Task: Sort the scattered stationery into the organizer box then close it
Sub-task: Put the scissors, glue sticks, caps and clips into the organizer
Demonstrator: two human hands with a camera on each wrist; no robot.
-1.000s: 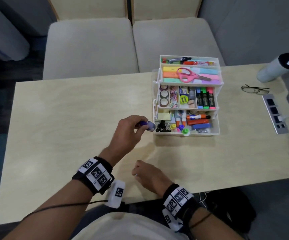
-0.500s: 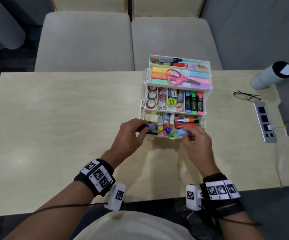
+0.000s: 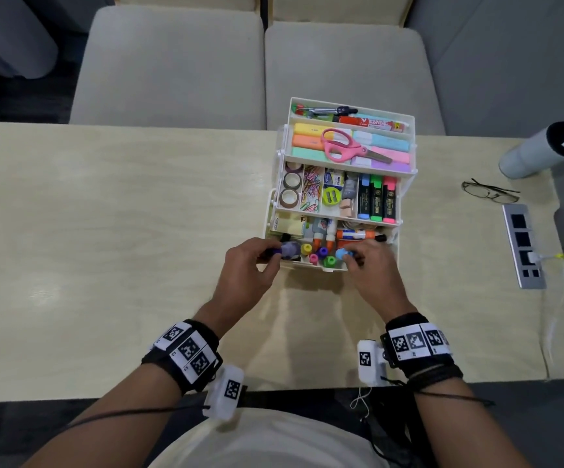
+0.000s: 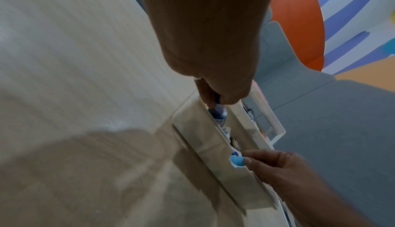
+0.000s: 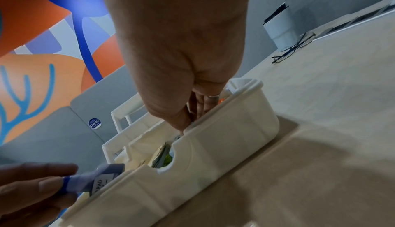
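Note:
The white organizer box [image 3: 324, 163] stands open in three stepped tiers, filled with highlighters, pink scissors, tape rolls, clips and glue. My left hand [image 3: 274, 253] pinches a small purple bottle [image 3: 289, 248] over the near tier's left corner. The left wrist view shows that bottle [image 4: 219, 114] tipped into the box [image 4: 198, 129]. In the right wrist view it [image 5: 100, 178] carries a label reading "PAD". My right hand [image 3: 350, 258] pinches a light blue cap-shaped piece [image 3: 342, 254] at the near tier's front rim. The same piece [image 4: 237, 160] sits at the front wall's notch.
Black-rimmed glasses [image 3: 490, 192], a grey tumbler [image 3: 541, 150] and a metal socket strip [image 3: 524, 244] with a plugged cable lie right of the box. Two beige seat cushions [image 3: 172, 62] stand behind the pale wooden table [image 3: 105, 231].
My right hand came up from the table's near edge to the box front with the blue piece. My left hand carried the purple bottle rightward over the near tier.

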